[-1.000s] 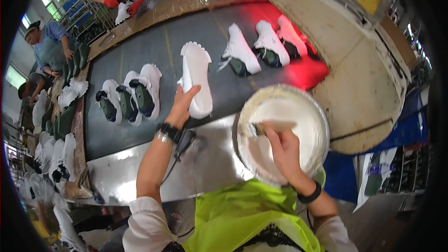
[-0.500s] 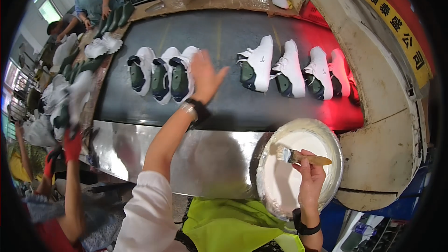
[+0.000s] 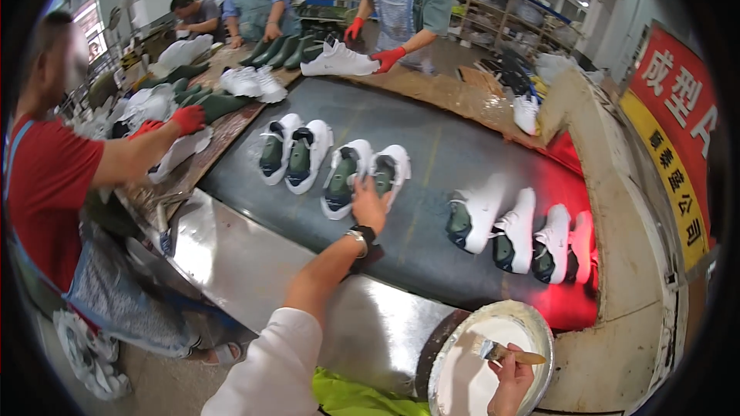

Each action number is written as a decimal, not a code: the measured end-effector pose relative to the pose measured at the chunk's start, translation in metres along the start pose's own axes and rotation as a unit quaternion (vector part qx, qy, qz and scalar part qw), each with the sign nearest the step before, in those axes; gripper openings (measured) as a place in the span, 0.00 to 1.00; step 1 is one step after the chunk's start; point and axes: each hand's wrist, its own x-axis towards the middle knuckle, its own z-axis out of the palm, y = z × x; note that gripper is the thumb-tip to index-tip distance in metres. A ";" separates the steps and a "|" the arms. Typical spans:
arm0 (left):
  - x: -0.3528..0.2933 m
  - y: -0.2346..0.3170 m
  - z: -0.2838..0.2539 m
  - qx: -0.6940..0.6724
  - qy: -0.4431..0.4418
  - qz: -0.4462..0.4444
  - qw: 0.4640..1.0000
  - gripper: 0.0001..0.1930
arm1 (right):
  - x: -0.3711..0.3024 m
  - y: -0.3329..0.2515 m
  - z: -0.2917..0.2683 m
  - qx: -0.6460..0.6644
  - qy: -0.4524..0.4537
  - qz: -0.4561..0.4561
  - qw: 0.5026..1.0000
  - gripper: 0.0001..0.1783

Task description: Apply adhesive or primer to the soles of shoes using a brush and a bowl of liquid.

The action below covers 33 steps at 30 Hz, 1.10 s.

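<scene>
My left hand [image 3: 371, 204] reaches over the dark conveyor belt [image 3: 420, 262], its fingers closed at the heel opening of a white sneaker [image 3: 399, 162] with a green inside. Just left of it stands a similar sneaker [image 3: 356, 156], and another pair, including a sneaker [image 3: 317, 139], sits farther left. At lower right, my right hand [image 3: 512, 381] grips a flat paintbrush [image 3: 529, 357] by its wooden handle. The brush is over a metal basin [image 3: 549, 343] of white liquid. Toward the red-lit right end of the belt, several more white sneakers [image 3: 515, 231] stand in a row.
A shiny metal ledge [image 3: 231, 239] runs along the belt's near side, and a beige machine housing [image 3: 624, 262] bounds its right. A co-worker in red [image 3: 58, 177] handles shoes at left. Across the belt, a person in red gloves [image 3: 408, 11] holds a white shoe [image 3: 339, 60].
The view has turned leftward. My left hand, earlier spread open beside three sneakers, is now closed at a sneaker's heel; four stand there. My right hand still holds the paintbrush over the basin.
</scene>
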 end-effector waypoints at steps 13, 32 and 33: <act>-0.091 -0.047 -0.217 -0.381 -0.470 -0.243 0.758 0.23 | -0.041 -0.001 -0.015 0.067 -0.052 -0.056 0.995 0.18; -0.113 -0.091 -0.230 0.005 -0.517 0.224 0.826 0.65 | 0.033 0.067 -0.017 -0.337 0.060 -0.084 0.936 0.13; -0.118 -0.109 -0.224 0.064 -0.448 0.285 0.845 0.66 | 0.034 0.067 -0.005 -0.391 0.049 -0.056 0.917 0.12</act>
